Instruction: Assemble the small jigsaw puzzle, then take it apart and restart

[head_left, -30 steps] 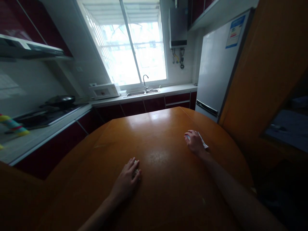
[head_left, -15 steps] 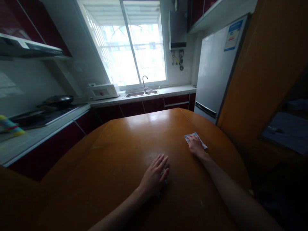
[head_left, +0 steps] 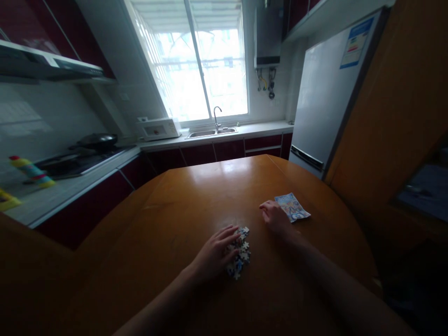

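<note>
My left hand point(head_left: 215, 252) lies flat, fingers stretched, on the wooden table point(head_left: 182, 205), its fingertips resting on a small heap of blue-and-white jigsaw pieces point(head_left: 240, 254). My right hand point(head_left: 276, 217) rests palm down just right of the heap, fingers loosely curled, holding nothing that I can see. A small printed picture card point(head_left: 292, 206) lies flat on the table right beside my right hand, touching its far side.
A grey fridge point(head_left: 325, 98) and a wooden cabinet point(head_left: 395, 107) stand at the right. Along the back runs a counter with a sink point(head_left: 210, 133) and microwave point(head_left: 157, 129); a stove with a pan point(head_left: 96, 140) is at the left.
My left hand slid rightward across the table and the jigsaw pieces now show under its fingers. My right hand came off the picture card and moved left toward the heap.
</note>
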The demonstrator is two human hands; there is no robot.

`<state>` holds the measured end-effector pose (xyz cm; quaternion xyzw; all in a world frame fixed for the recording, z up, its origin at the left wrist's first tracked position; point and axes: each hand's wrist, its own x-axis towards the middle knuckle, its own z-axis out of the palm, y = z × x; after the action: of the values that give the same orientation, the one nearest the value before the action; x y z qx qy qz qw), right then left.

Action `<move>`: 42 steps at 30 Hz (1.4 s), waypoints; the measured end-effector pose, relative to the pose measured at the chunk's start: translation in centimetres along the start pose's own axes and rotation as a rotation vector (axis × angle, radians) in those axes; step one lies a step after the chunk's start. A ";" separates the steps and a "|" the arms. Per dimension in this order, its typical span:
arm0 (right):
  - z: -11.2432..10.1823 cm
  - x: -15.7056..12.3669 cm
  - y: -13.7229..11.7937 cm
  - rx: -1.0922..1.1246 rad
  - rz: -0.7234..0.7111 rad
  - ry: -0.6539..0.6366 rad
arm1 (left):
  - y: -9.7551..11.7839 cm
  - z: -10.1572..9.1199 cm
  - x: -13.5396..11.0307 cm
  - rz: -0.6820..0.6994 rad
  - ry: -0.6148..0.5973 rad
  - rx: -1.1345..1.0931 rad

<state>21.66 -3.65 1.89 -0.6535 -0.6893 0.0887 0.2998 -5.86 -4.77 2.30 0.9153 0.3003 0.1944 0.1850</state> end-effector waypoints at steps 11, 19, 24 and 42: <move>3.5 -3.1 -4.7 0.181 -0.203 -0.210 | -2.4 0.1 -0.2 -0.026 0.135 0.026; 3.8 -2.5 -3.9 0.300 -0.170 -0.194 | -3.5 0.2 -0.4 -0.262 0.276 -0.005; 3.4 -2.5 -3.9 0.299 -0.185 -0.252 | -2.9 -0.2 -0.4 -0.270 0.179 -0.005; 3.7 -1.9 -2.5 0.542 -0.092 -0.246 | -5.2 -0.6 -0.2 -0.467 0.453 -0.344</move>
<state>17.50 -4.76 -0.32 -0.5019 -0.7007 0.3344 0.3813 -8.75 -0.88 0.38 0.7112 0.4976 0.3924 0.3043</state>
